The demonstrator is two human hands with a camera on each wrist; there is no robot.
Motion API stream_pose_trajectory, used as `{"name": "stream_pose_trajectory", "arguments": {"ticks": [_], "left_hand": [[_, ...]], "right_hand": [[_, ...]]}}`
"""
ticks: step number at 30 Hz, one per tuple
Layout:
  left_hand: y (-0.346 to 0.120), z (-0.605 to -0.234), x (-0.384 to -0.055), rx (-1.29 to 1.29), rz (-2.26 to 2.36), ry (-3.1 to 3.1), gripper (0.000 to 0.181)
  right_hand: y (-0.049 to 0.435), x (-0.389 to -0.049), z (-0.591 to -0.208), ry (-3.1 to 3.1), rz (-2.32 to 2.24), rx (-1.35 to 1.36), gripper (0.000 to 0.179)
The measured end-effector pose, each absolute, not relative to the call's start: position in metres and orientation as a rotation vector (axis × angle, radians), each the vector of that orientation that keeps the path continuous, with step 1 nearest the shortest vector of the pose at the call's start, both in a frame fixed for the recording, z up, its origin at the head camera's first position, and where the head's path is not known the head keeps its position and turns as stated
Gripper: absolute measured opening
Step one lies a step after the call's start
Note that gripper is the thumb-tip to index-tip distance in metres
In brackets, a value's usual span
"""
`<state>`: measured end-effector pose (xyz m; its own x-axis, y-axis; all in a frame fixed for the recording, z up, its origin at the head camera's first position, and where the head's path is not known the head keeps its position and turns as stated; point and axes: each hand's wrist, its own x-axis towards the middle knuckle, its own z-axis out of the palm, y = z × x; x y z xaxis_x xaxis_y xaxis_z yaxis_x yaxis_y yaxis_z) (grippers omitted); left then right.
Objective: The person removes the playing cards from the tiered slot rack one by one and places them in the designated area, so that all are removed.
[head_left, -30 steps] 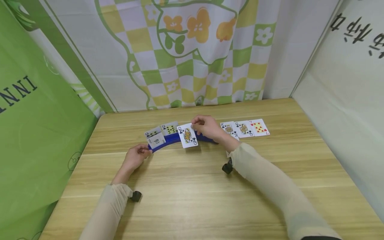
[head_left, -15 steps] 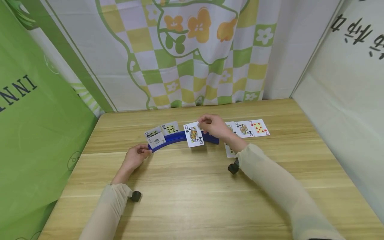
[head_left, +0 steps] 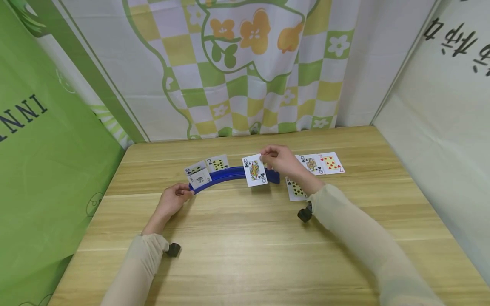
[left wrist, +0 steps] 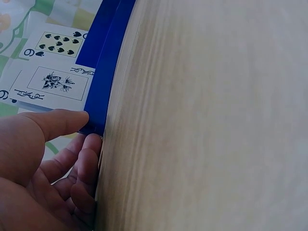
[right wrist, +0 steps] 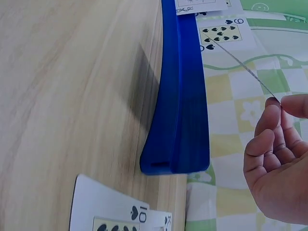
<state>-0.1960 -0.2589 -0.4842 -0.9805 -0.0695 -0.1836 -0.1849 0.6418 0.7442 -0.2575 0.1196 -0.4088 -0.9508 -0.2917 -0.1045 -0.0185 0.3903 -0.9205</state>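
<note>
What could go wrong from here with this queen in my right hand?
The queen might twist or slip, since the right grip pinches it only near one corner. The left grip, at one end of the blue holder, could jolt the joker there. The right arm, partly hiding the ten of spades from the head camera, might brush it.

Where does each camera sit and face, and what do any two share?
Head: on the head, facing forward and down at the table; left hand, right hand with queen card, and sleeves show.
Left wrist: on that wrist, facing one end of the blue card holder; only the left hand shows, pinching it.
Right wrist: on that wrist, facing the holder's other end; only the right hand shows, with the card edge-on.
Shared: both wrist views show the holder and joker card.
</note>
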Motion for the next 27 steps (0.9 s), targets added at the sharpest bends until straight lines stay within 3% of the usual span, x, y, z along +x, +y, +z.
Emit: {"name": "stream_pose_trajectory", "arguments": {"ticks": [27], "left_hand": [[-0.260, -0.485, -0.196, -0.207, 1.254, 2.720, 0.035]], "right_hand": [[0.159, -0.256, -0.406, 2.412, -1.593, -0.177, 0.022]]}}
